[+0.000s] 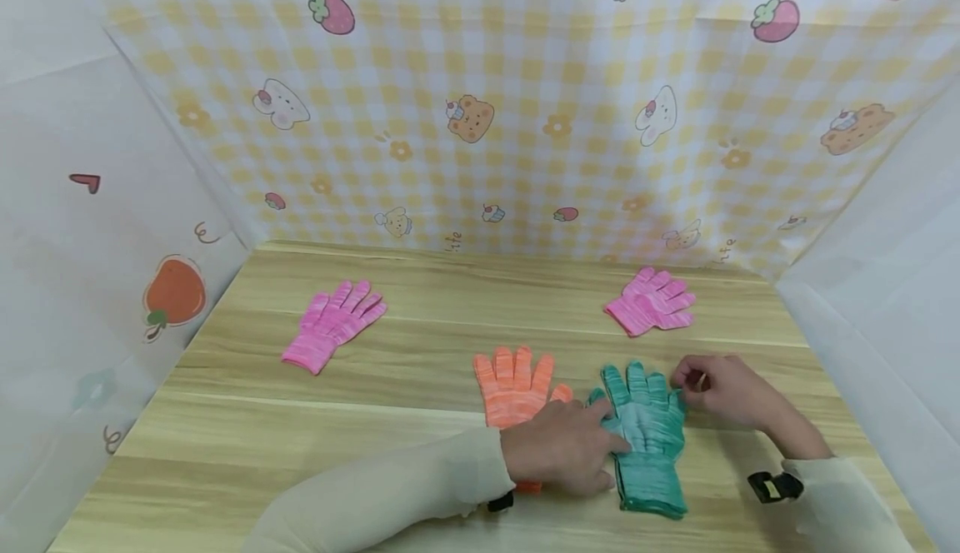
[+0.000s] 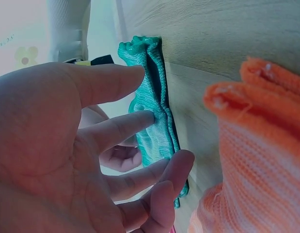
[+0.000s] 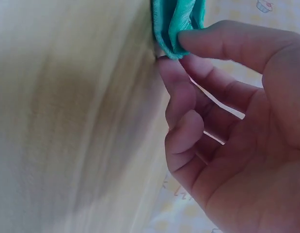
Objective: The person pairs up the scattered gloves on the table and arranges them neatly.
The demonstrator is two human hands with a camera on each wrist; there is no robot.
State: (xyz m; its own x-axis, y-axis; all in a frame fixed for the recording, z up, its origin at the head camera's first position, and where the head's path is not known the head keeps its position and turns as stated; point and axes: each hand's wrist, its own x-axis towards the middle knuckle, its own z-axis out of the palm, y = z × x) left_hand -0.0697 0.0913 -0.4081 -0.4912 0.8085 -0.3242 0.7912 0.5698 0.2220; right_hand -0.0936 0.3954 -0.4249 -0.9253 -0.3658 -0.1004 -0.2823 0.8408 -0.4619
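A green knit glove (image 1: pixel 651 432), its layers doubled at the edges, lies on the table with fingers pointing away. My left hand (image 1: pixel 566 445) reaches over an orange glove (image 1: pixel 513 386) and rests extended fingertips on the green glove's palm and thumb side. In the left wrist view, the thumb and fingers of the left hand (image 2: pixel 116 141) are spread beside the green cloth (image 2: pixel 152 107). At the other side, my right hand (image 1: pixel 727 391) pinches the tip of the green glove's outer finger. The right wrist view shows that green fingertip (image 3: pixel 179 29) between thumb and fingers.
Toward the back of the wooden table (image 1: pixel 420 328) lie a pink glove (image 1: pixel 337 324) on the left and another pink glove (image 1: pixel 652 301) on the right. A yellow checked cloth (image 1: pixel 517 186) hangs behind. White cloth walls (image 1: pixel 97 286) stand at both sides.
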